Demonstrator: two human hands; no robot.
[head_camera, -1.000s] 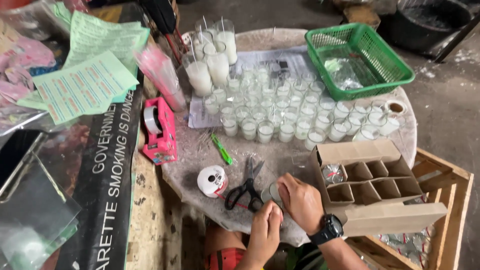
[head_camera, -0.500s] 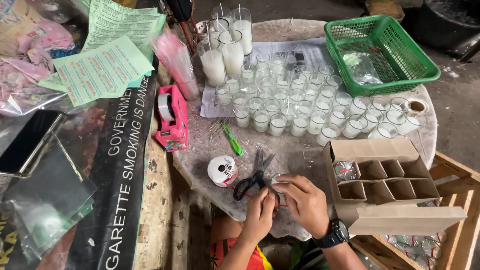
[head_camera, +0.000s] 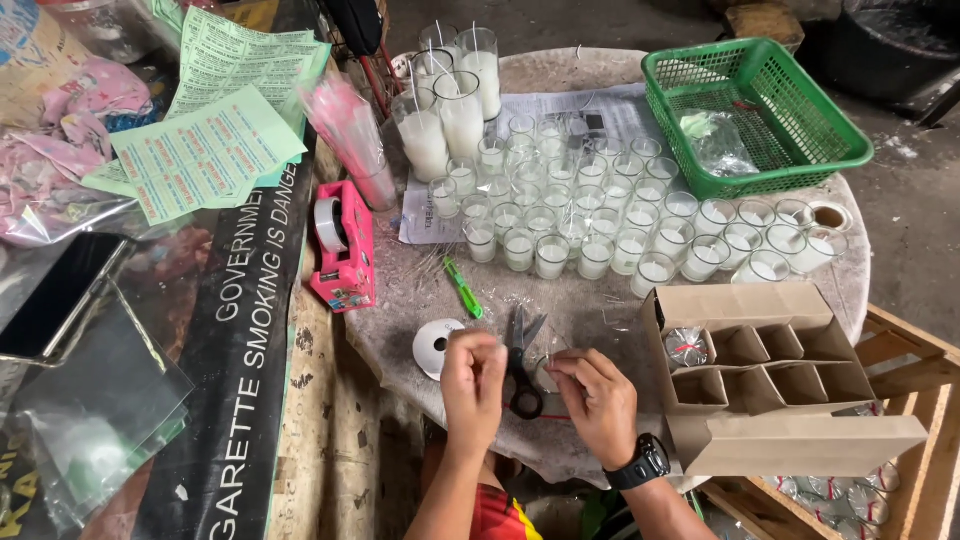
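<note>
**Hand Position at the Near Table Edge**

Your left hand (head_camera: 472, 375) and right hand (head_camera: 598, 400) sit with fingertips pinched on a thin red thread (head_camera: 556, 415), barely visible. Black-handled scissors (head_camera: 520, 365) lie between them, beside a white ribbon spool (head_camera: 436, 346). The round stone table (head_camera: 590, 300) offers bare surface before the small wax-filled glasses (head_camera: 600, 215). The divided cardboard box (head_camera: 770, 360) bounds your right.

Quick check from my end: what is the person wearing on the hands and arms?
Both hands are bare, no gloves. The right hand has a black wristwatch with a dark band on its wrist. The left hand wears nothing on hand or wrist. Both forearms are uncovered; no sleeves are visible.
</note>
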